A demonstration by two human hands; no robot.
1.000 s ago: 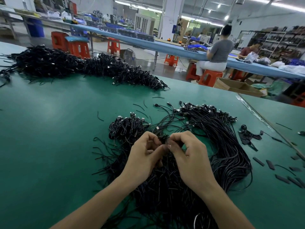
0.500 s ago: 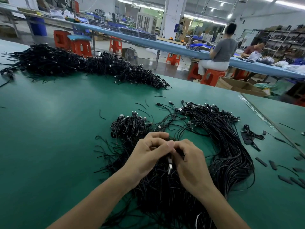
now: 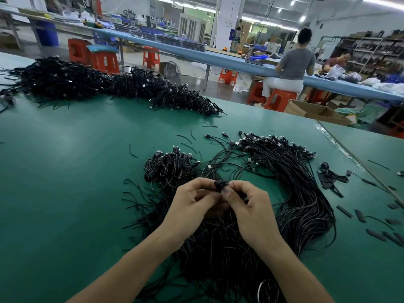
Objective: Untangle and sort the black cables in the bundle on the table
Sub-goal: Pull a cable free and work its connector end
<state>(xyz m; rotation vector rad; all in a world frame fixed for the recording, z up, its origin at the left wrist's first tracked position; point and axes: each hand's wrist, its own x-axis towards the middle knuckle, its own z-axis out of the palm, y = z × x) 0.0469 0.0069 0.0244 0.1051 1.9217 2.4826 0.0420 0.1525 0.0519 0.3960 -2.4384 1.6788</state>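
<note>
Both hands meet over the middle of the bundle. The left hand (image 3: 192, 206) and the right hand (image 3: 251, 213) have their fingers curled, and thumb and forefinger of each pinch the same small black knot of cable (image 3: 220, 185) from opposite sides, just above the heap. What lies inside the palms is hidden.

The bundle (image 3: 295, 193) lies on the green table (image 3: 65, 182), near and in the middle, under and around both forearms. It is made of many thin black cables. On its right side they run side by side in a smooth sweep that curves from the near edge up to the far right, where the plug ends (image 3: 279, 145), some with silver tips, crowd together. At its far left sits a smaller clump (image 3: 168, 165) of tightly looped cables, with a few plugs showing at its far edge. Between clump and sweep a few single cables lie in loose arcs on the mat. On the near left, stray ends stick out in all directions.

A long black pile (image 3: 98, 84) of more cables stretches along the far left of the table, well apart from the bundle. Short flat black strips (image 3: 360, 215) lie scattered at the right. Beyond the table stands a cardboard box (image 3: 314, 111), and a person (image 3: 293, 66) sits at a long blue bench.
</note>
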